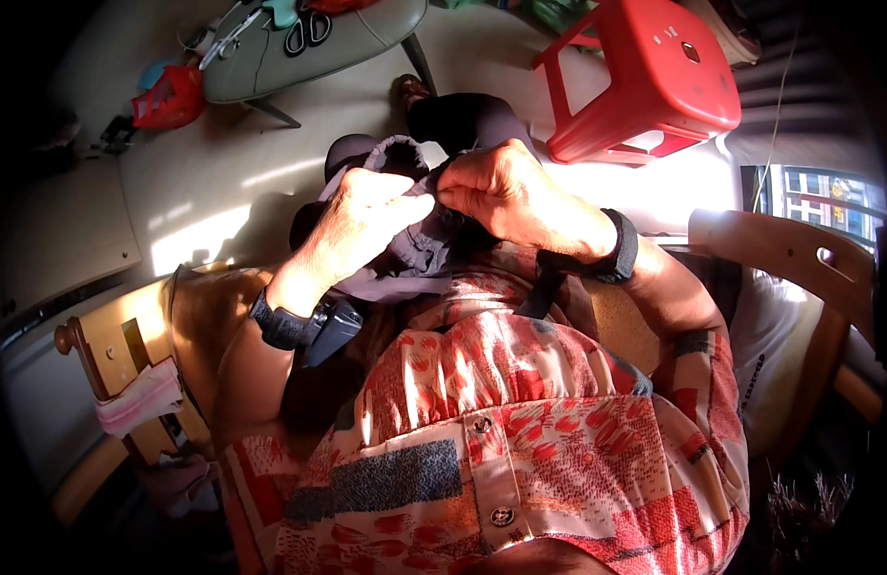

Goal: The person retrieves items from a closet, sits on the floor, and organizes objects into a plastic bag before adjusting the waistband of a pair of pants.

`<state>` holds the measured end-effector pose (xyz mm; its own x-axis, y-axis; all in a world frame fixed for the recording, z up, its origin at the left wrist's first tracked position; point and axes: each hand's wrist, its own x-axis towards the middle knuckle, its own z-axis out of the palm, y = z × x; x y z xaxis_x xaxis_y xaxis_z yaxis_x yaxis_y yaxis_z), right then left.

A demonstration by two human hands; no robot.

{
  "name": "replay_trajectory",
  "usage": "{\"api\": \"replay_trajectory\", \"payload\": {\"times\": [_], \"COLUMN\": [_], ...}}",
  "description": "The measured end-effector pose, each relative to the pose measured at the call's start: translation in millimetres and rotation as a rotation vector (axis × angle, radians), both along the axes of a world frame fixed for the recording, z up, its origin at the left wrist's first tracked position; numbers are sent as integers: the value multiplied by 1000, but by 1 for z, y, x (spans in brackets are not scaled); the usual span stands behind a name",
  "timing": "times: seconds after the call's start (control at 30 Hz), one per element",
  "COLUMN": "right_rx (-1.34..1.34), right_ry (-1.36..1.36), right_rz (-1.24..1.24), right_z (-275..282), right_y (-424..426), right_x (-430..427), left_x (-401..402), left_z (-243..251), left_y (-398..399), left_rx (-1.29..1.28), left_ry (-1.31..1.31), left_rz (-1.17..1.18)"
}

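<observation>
A dark purple-grey cloth garment [418, 251] lies bunched over my lap, with a gathered, elastic-looking opening at its far edge. My left hand [375, 208] pinches the cloth between thumb and forefinger. Close beside it on the right, my right hand [486, 190] pinches dark fabric too, its fingertips nearly touching those of my left hand. Whether a small thing such as a needle or thread sits between the fingers cannot be told. Both wrists wear black straps.
A grey-green oval stool [328, 57] holds black-handled scissors [308, 34] and other tools. Beside it lies a red plastic bag [172, 97]. A red plastic stool [666, 65] stands at the far right. Wooden chairs flank me, one with a pink cloth [142, 399] tied on.
</observation>
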<state>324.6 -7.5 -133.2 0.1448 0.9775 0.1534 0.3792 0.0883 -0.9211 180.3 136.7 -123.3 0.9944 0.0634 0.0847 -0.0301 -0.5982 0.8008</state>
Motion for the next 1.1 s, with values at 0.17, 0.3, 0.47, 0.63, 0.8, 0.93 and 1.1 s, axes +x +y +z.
{"api": "replay_trajectory", "payload": {"times": [0.17, 0.3, 0.47, 0.63, 0.8, 0.93, 1.1], "right_rx": [-325, -435, -277, -207, -216, -181, -23], "right_ry": [366, 320, 233, 187, 209, 268, 39], "right_rz": [-23, -55, -94, -57, -70, -201, -53], "right_z": [2, 5, 7, 10, 12, 12, -5], "right_y": [-1, -1, -2, -3, 0, -2, -3], "right_x": [10, 15, 11, 0, -6, 9, 15], "left_x": [-1, 1, 6, 9, 13, 13, 22], "left_z": [12, 15, 20, 14, 6, 20, 15], "left_y": [-1, 0, 0, -2, 3, -2, -10], "left_rx": [-140, -193, -159, 82, 323, -73, -326], "left_ry": [239, 244, 264, -11, -187, 17, 9], "left_rz": [232, 214, 174, 14, -61, 170, 267]}}
